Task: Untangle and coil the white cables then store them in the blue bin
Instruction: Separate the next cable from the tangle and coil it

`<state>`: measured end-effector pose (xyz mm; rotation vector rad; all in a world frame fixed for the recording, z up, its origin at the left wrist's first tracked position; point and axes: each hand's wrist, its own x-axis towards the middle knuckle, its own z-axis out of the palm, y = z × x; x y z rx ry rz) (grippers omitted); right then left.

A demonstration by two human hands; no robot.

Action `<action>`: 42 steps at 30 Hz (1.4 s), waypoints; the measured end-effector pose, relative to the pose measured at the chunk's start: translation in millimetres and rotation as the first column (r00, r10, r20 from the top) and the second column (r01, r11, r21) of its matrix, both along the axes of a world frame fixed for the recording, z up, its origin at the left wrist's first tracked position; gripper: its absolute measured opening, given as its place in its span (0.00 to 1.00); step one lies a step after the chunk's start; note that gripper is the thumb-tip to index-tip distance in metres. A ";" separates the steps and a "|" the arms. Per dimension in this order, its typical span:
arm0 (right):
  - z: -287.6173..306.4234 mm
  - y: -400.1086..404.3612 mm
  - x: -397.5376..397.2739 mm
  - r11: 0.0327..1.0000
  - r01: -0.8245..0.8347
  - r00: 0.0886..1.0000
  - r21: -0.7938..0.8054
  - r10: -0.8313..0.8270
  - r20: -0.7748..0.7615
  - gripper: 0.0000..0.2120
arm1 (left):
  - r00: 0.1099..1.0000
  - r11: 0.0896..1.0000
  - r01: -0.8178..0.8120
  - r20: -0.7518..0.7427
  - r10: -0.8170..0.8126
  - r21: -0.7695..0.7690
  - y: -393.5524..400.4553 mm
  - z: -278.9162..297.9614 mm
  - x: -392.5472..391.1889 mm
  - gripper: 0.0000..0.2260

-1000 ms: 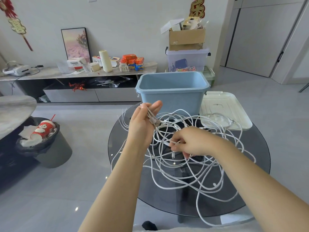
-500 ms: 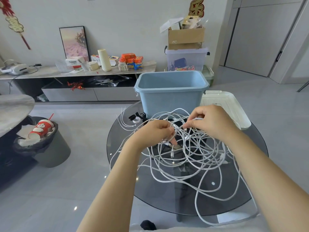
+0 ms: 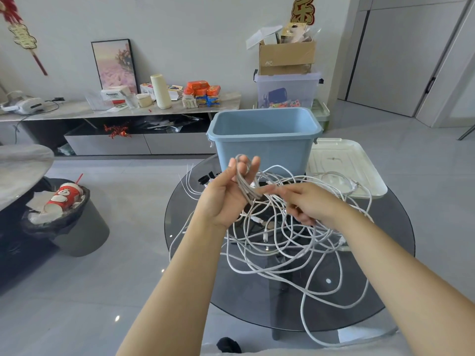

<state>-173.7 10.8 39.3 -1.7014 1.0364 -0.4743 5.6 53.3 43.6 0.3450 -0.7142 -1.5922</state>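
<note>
On the round dark glass counter [image 3: 385,291], thin white cables [image 3: 282,242] are lying in a loose tangle before the empty blue plastic bin [image 3: 264,147]. Left hand [image 3: 226,196] is gripping several looped strands; right hand [image 3: 308,204] is pinching one strand beside it. White lid [image 3: 359,163] is sitting right of the bin.

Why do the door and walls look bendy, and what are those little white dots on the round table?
Head view: the wide-angle lens curves straight edges near the picture's sides, like the door. The dots are light glinting off the shiny glass table. The right hand looks slightly smeared, unlike the left hand or blue bin.
</note>
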 end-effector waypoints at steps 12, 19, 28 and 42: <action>3.5 15.5 12.0 0.975 -0.204 0.866 0.085 0.220 -0.449 0.17 | 0.955 0.931 -0.289 -0.006 0.298 0.225 -2.1 -0.3 -2.3 0.12; 22.7 36.3 19.7 0.925 -0.366 0.868 0.100 0.378 -0.320 0.11 | 0.422 0.766 -0.619 0.749 0.511 -0.174 -2.7 -14.6 -1.1 0.09; 17.4 5.4 2.2 0.805 0.205 0.964 -0.557 -0.265 -0.029 0.11 | 0.270 0.983 -0.159 0.954 0.133 -0.092 6.4 -6.7 -5.7 0.12; -12.7 -14.4 -4.4 0.966 0.017 0.989 -0.257 -0.055 -0.138 0.23 | 0.996 0.979 0.049 -0.080 -0.034 0.195 6.6 0.1 -2.6 0.12</action>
